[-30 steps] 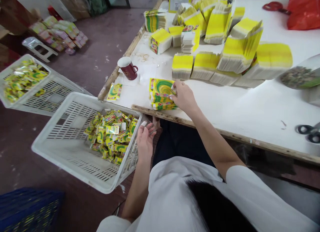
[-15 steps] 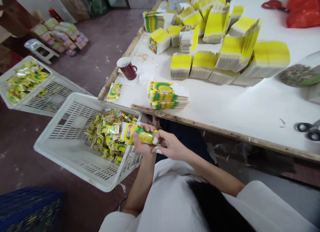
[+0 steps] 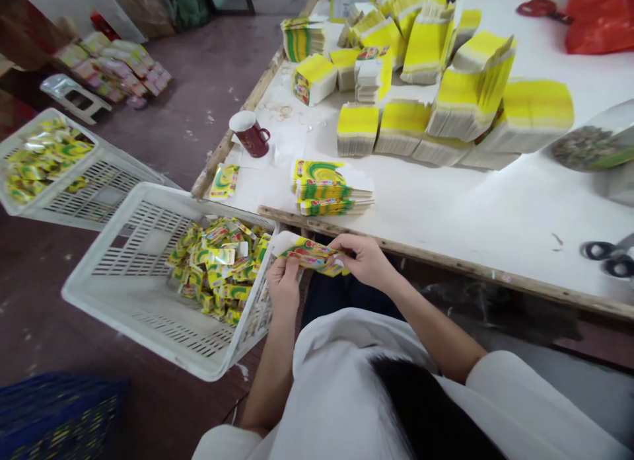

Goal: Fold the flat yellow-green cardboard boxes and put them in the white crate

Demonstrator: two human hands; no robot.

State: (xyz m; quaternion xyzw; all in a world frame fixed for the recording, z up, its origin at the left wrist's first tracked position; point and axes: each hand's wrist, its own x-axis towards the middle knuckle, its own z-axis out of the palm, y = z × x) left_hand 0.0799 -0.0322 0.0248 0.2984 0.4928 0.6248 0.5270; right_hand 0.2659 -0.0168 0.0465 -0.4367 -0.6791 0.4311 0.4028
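Note:
Between my two hands is a small yellow and green printed carton (image 3: 317, 254), held over my lap just beyond the table's front edge. My left hand (image 3: 284, 281) pinches its left end, where a white flap sticks out. The fingers of my right hand (image 3: 364, 258) are closed on the opposite end. The carton looks flattish and slightly tilted; whether anything is inside cannot be seen. Left of my hands, a white plastic crate (image 3: 109, 301) holds a heap of similar small cartons (image 3: 218, 268). A stack of flat printed cartons (image 3: 321, 186) lies on the table in front of me.
On the white table (image 3: 446, 215) are several bundles of yellow cartons (image 3: 403, 126), a maroon mug (image 3: 255, 139), black-handled scissors (image 3: 609, 255) and a red bag (image 3: 599, 24). A second filled crate (image 3: 99, 182) stands left. A blue crate (image 3: 59, 414) is at the lower left.
My hands have moved apart and the right one has shifted up and right. The carton showed a rounded window face before; now a narrower, flatter-looking carton spans both hands.

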